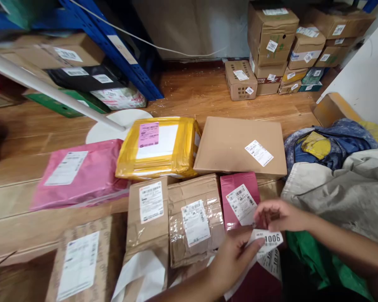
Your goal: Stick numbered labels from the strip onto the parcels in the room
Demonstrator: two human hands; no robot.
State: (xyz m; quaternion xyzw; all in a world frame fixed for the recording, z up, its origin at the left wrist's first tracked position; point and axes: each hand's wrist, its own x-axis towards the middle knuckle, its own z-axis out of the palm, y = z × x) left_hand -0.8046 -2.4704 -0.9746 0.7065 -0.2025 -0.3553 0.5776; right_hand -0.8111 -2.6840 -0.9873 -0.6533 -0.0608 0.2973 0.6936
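Observation:
My left hand point(234, 256) pinches a strip of white number stickers point(269, 256), its thumb lying over the label marked 1006 point(274, 238). At that label's upper edge, my right hand point(282, 214) has its fingers curled and its thumb against the paper. More printed labels hang below, and pale backing paper point(146, 272) curls out to the left. Just beyond my hands lies a dark pink parcel point(226, 205) with a shipping label. Left of it sit a tape-wrapped carton point(176, 243) and a narrow brown box point(134, 230).
Farther out are a pink bag parcel point(94, 167), a yellow-taped parcel point(127, 155) and a flat brown box point(220, 142). Numbered boxes point(272, 31) are stacked against the wall. A white pole point(56, 92) and blue shelving point(138, 75) stand left; grey sacks point(343, 197) lie right.

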